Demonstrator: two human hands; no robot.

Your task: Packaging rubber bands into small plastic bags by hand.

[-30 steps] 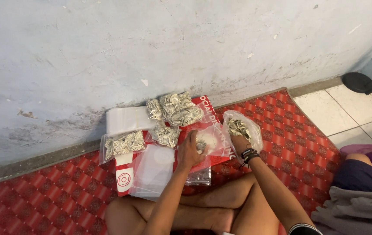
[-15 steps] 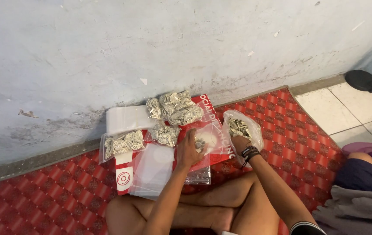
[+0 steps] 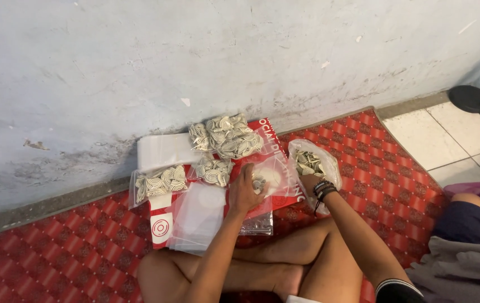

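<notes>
I sit cross-legged on a red patterned mat (image 3: 71, 252) by a wall. My left hand (image 3: 245, 191) rests on a clear plastic bag (image 3: 270, 179) lying on a red printed sheet (image 3: 276, 137), its fingers pinching a few small swirled beige pieces. My right hand (image 3: 310, 182), with dark bracelets at the wrist, reaches into an open clear bag (image 3: 314, 160) of the same swirled pieces. Filled bags of these pieces lie behind: a pile (image 3: 226, 137) at the back, one (image 3: 213, 170) in the middle, one (image 3: 158, 182) at the left.
A stack of empty clear bags (image 3: 164, 150) lies against the wall, and more flat ones (image 3: 198, 216) lie before my left knee. Another person's leg and clothing (image 3: 467, 224) are at the right. A black stand base (image 3: 475, 98) sits on the white tiles.
Both hands stay at their bags; my left hand's fingers shift slightly on the clear bag. Little else moves.
</notes>
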